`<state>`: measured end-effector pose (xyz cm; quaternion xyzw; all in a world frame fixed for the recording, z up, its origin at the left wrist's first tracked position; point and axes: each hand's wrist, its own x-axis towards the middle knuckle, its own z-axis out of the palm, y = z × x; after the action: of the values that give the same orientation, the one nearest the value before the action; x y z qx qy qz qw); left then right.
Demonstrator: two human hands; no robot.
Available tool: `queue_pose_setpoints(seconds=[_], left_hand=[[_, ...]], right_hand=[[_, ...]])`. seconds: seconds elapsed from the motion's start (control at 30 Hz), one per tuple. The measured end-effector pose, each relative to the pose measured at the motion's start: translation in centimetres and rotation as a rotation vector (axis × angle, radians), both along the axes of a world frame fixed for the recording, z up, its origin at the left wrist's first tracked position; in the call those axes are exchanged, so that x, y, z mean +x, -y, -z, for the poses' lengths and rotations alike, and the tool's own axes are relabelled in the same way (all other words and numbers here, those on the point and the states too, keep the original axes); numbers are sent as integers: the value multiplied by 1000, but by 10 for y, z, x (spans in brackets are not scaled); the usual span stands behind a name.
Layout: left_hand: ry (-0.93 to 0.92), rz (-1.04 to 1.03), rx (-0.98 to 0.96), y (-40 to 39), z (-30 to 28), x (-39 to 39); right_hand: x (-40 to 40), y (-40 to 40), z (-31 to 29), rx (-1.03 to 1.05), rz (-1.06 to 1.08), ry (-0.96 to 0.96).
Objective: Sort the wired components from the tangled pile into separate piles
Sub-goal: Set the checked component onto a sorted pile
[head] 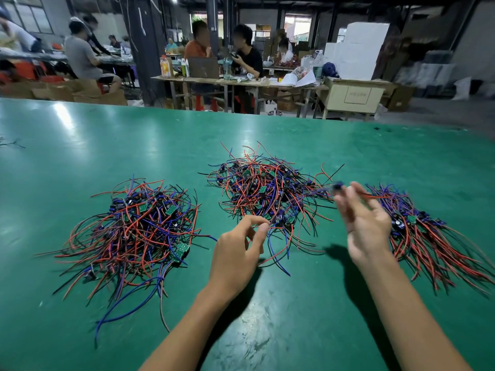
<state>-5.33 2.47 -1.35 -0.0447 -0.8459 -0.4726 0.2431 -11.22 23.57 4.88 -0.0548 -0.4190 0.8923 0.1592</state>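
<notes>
Three heaps of small green circuit boards with red, blue and black wires lie on the green table (267, 317). The tangled pile (263, 187) sits in the middle, a loose pile (139, 226) at the left, and a more aligned pile (428, 231) at the right. My left hand (235, 253) is at the tangled pile's near edge, thumb and forefinger pinched on a wired component (278, 219) there. My right hand (367, 220), blurred, is raised between the middle and right piles, its fingertips on a dark component (338, 186) whose red wire trails right.
The table's far edge (241, 109) runs across the view. Beyond it several people sit at workbenches (241, 81) with cartons and white boxes (359, 49). A few stray wires (10, 143) lie at the far left of the table.
</notes>
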Motion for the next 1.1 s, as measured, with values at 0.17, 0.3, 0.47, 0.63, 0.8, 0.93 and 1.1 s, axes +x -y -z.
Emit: queue_pose_setpoints(seconds=[0.17,0.3,0.47,0.63,0.8,0.93,1.1], left_hand=[[32,-61,-85,-2,-1,2],[87,-25,-215,-2,-2,4],[158,35,-490,-4,-2,7],[151,61,-326,-1,-2,7],[159,-149,-432,-2,0,7],[251,-209,-542,-1,5,4],[236,-149,-522,-3,3,4]], right_hand=[[-14,-46,-4,-212,395,118],[-12,-46,7,-142,402,312],[-3,-13,14,495,-42,189],[9,20,40,1542,-327,-113],[12,23,46,1734,-388,-172],[12,20,47,1714,-353,-182],[10,16,50,1673,-274,-279]])
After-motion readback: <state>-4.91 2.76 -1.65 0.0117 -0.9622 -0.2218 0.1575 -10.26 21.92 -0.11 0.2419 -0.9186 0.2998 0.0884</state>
